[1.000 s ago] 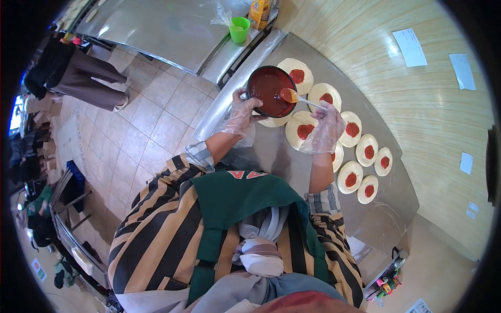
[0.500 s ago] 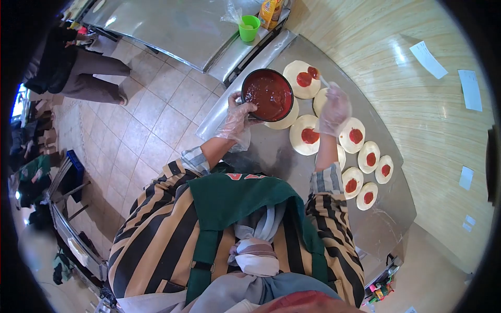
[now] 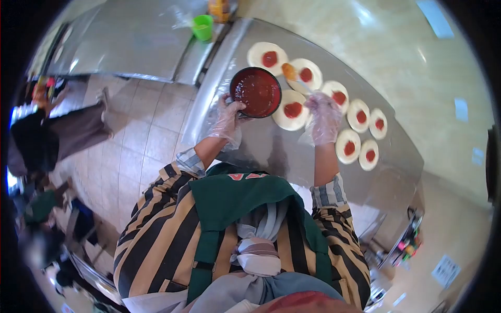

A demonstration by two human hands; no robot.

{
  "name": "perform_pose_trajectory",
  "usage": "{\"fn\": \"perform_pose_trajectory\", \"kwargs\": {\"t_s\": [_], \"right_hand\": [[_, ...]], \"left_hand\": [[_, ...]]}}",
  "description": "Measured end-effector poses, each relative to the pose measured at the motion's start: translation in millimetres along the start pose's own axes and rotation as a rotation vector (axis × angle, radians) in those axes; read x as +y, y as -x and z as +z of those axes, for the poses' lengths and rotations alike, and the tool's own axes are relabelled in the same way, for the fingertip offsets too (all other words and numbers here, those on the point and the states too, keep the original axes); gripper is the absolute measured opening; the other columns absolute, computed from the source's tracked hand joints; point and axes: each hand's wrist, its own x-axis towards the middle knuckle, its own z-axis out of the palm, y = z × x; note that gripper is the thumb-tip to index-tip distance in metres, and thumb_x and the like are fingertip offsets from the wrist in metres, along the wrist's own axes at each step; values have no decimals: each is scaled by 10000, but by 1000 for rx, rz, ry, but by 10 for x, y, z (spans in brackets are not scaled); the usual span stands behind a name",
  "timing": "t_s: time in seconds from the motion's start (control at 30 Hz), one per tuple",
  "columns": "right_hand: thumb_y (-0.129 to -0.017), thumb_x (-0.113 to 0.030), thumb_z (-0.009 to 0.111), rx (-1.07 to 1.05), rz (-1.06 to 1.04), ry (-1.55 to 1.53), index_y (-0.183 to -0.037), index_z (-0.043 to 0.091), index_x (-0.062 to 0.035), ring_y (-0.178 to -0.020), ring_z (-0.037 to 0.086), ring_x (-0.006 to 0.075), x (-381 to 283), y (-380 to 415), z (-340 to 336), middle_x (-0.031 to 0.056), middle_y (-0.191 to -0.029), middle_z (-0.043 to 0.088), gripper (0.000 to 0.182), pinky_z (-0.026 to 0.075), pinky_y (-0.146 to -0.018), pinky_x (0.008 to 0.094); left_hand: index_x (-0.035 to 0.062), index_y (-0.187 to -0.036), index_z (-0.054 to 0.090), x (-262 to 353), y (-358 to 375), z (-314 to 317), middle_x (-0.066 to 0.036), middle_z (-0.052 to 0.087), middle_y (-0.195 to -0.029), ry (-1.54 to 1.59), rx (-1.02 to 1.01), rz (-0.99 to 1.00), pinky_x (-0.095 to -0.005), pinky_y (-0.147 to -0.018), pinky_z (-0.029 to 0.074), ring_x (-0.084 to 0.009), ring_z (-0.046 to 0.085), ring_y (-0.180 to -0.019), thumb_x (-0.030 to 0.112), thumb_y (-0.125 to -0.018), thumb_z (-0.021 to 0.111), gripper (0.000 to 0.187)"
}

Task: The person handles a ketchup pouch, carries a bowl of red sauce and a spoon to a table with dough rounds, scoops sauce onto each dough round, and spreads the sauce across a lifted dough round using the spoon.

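Observation:
My left hand (image 3: pixel 228 119), in a clear plastic glove, grips the rim of a dark bowl (image 3: pixel 255 93) of red sauce and tilts it slightly. My right hand (image 3: pixel 324 116), gloved the same way, is closed around the handle of a spoon (image 3: pixel 288 72) whose head is coated with orange-red sauce. That spoon is over a dough round (image 3: pixel 313 70) with a red dab in its middle. Beside the bowl lies another sauced dough round (image 3: pixel 286 121). A further round (image 3: pixel 265 47) lies at the far end. My right hand partly hides a round below it.
Several smaller sauced dough rounds (image 3: pixel 359 116) lie to the right on the metal table (image 3: pixel 261 151). A green cup (image 3: pixel 202 27) and a yellow package (image 3: pixel 219 9) stand at the far left. Another person (image 3: pixel 57 133) is on the tiled floor at left.
My view has turned, shifting the table. The spoon has moved from the farthest dough round to the neighbouring one, where a red dab now shows. My left hand still holds the bowl.

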Motion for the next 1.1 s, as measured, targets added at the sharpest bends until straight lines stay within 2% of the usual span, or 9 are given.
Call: {"fn": "perform_pose_trajectory", "kwargs": {"t_s": [0.2,0.27,0.3,0.4,0.63,0.7,0.83,1.07,1.1], "right_hand": [[-873,-36,579,2,136,290,-1053,626,42,-677,648,177,-325,989,-694,131,-801,666,201,548,-671,302],[-873,-78,568,-73,30,758,-1069,643,-10,-731,669,219,-401,1305,-1032,163,-837,677,221,536,-697,325],[-873,-78,568,-62,43,729,-1069,643,-10,-731,669,219,-523,1386,-1679,163,-837,677,221,536,-697,325],[-869,-147,538,-54,-22,1087,-1010,671,-64,-797,631,379,-915,1853,-1922,201,-839,641,211,498,-701,442],[-878,-115,509,327,-102,1291,-1006,602,-44,-776,625,369,-1357,2702,-3344,201,-847,631,174,494,-669,435],[-887,-115,506,343,-416,1524,-910,626,-77,-675,613,317,-1553,2891,-3781,147,-764,623,128,479,-571,426],[-885,-117,484,281,-56,1669,-930,614,-81,-641,602,302,-1712,3285,-4511,121,-716,608,142,469,-546,421],[-889,-125,464,584,-108,1636,-966,591,-53,-650,610,302,-1842,3641,-5317,142,-730,611,165,486,-576,415],[-885,-125,470,548,106,1624,-961,588,-50,-654,612,304,-1866,3673,-5444,144,-728,609,160,487,-580,426]], "left_hand": [[132,-1316,162,-158,349,445,-179,405,-1229,-149,-148,-149,-489,-700,578,-336,547,-1041,73,-718,619,755],[118,-1307,184,-239,635,693,-171,409,-1232,-214,-194,-185,-499,-724,576,-334,543,-1056,82,-730,614,721],[103,-1298,207,-679,895,1081,-164,413,-1235,-256,-176,-214,-508,-747,574,-332,539,-1070,90,-742,610,686],[94,-1302,199,-819,1235,1392,-181,407,-1238,-310,-237,-304,-521,-742,571,-361,530,-1088,95,-733,616,705],[117,-1308,179,-2212,2002,2172,-182,409,-1222,-320,-441,-525,-529,-718,567,-368,560,-1036,70,-734,594,710],[100,-1215,320,-2709,2160,2408,-168,417,-1269,-360,-470,-534,-545,-816,513,-396,546,-1063,114,-752,585,534],[104,-1168,354,-3172,2727,2981,-158,447,-1245,-426,-514,-633,-560,-844,493,-389,525,-1098,98,-764,571,458],[104,-1277,253,-4132,2854,3454,-173,430,-1193,-449,-667,-839,-557,-771,527,-381,562,-999,59,-743,590,633],[108,-1268,263,-4294,2862,3546,-172,434,-1190,-461,-707,-861,-546,-775,528,-374,559,-1009,64,-744,591,619]]}}
